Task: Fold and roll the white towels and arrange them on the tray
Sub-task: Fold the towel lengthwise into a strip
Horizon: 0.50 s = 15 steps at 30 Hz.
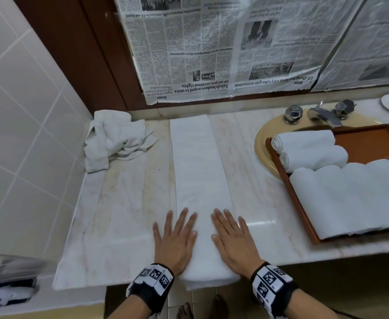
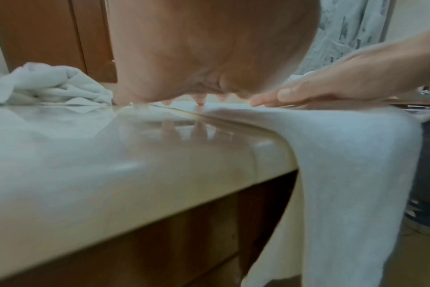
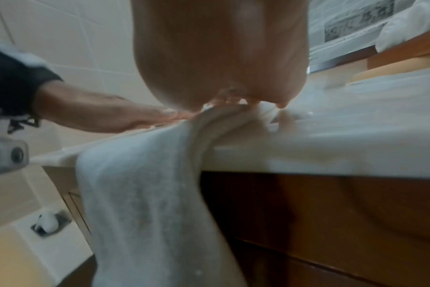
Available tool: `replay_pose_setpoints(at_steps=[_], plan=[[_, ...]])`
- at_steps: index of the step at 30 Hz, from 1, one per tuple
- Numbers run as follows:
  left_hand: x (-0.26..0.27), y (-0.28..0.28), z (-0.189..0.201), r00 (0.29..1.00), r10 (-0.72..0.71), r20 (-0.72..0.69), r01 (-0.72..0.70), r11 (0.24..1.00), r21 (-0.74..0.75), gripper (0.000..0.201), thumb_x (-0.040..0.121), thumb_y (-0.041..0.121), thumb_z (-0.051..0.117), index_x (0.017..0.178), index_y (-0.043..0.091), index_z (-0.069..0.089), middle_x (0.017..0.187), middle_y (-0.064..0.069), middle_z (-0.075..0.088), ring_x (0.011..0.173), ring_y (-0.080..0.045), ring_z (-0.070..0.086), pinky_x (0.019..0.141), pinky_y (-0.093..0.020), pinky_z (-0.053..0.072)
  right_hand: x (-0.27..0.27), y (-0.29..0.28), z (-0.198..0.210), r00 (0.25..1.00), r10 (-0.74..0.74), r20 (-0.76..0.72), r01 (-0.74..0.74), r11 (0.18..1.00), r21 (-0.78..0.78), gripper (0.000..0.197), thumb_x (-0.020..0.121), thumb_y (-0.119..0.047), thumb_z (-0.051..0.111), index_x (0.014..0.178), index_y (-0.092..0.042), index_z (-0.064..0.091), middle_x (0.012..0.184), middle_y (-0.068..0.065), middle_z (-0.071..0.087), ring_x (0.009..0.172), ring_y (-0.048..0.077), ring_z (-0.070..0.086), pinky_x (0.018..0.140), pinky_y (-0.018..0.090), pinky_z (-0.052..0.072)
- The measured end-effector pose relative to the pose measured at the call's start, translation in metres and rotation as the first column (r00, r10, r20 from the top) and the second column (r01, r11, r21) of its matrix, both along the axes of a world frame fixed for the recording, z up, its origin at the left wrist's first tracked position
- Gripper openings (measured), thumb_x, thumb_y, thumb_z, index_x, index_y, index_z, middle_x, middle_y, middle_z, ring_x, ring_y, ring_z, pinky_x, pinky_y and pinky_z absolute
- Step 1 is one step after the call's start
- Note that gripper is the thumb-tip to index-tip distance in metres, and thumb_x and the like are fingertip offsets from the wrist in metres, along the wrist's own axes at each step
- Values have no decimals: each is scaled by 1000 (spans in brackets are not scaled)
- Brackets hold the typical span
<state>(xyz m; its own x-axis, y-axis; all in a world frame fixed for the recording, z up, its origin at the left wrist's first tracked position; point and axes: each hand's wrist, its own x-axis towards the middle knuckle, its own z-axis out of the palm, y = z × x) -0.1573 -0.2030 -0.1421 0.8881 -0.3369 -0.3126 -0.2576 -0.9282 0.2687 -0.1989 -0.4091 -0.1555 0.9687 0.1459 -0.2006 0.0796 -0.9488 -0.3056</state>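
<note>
A long white towel (image 1: 198, 171), folded into a narrow strip, lies along the marble counter from the back wall to the front edge, and its near end (image 2: 344, 174) hangs over that edge. My left hand (image 1: 177, 236) lies flat, fingers spread, on the strip's left edge, partly on the counter. My right hand (image 1: 232, 238) lies flat on the strip's right edge. In the right wrist view the hanging towel end (image 3: 145, 203) drops beside the cabinet front. Several rolled white towels (image 1: 313, 148) lie on the brown tray (image 1: 299, 203) at the right.
A crumpled pile of white towels (image 1: 115, 139) sits in the back left corner. The tray rests over a beige sink (image 1: 261, 143) with a metal faucet (image 1: 322, 115). Newspaper (image 1: 212, 47) covers the wall behind. A tiled wall (image 1: 23, 116) bounds the left side.
</note>
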Motion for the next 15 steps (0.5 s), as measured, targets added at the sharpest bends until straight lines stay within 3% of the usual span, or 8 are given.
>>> replay_pose_setpoints(at_steps=[2,4,6,8,12,15], plan=[[8,-5,-2,1000,8,-23,-7,999,47,56,95,60,-4,148,53,-20,154,29,-31,148,-18,-27,116,-58,-17,11,-8,-2,1000,13,-23,-14,999,-48,57,104,-45,23,156,-22,28,163,-6,23,148,17,27,115,46,14],[21,-5,-2,999,33,-34,-31,997,67,59,91,62,-9,149,52,-21,154,29,-30,149,-20,-26,115,-59,-17,27,-16,-1,1000,10,-24,-11,998,-62,58,104,-46,19,155,-22,30,162,-7,23,147,18,30,115,46,13],[37,-6,0,997,56,-59,-50,995,85,64,87,68,-15,148,52,-22,154,30,-29,149,-20,-24,115,-60,-16,49,-22,4,999,37,-36,-39,997,-60,65,100,-50,6,158,-24,17,163,-12,5,152,16,13,120,44,1],[56,-10,3,995,66,-80,-57,992,108,62,90,67,-10,149,51,-22,155,30,-28,150,-21,-24,116,-61,-15,72,-25,8,995,63,-71,-66,997,-41,75,91,-54,-9,159,-26,4,162,-16,-9,153,12,-5,119,44,-6],[98,-18,8,993,88,-73,-80,991,103,56,101,59,9,152,50,-14,158,29,-22,151,-23,-21,116,-62,-14,119,-31,9,997,50,-59,-53,997,-49,84,82,-57,-16,159,-31,2,165,-17,-6,153,11,-5,121,46,1],[133,-21,5,995,77,-69,-68,991,119,57,101,60,10,153,50,-11,162,25,-14,151,-24,-19,116,-62,-14,149,-38,9,997,39,-59,-41,999,-35,78,87,-57,-10,159,-32,6,165,-17,-2,153,10,-1,121,45,4]])
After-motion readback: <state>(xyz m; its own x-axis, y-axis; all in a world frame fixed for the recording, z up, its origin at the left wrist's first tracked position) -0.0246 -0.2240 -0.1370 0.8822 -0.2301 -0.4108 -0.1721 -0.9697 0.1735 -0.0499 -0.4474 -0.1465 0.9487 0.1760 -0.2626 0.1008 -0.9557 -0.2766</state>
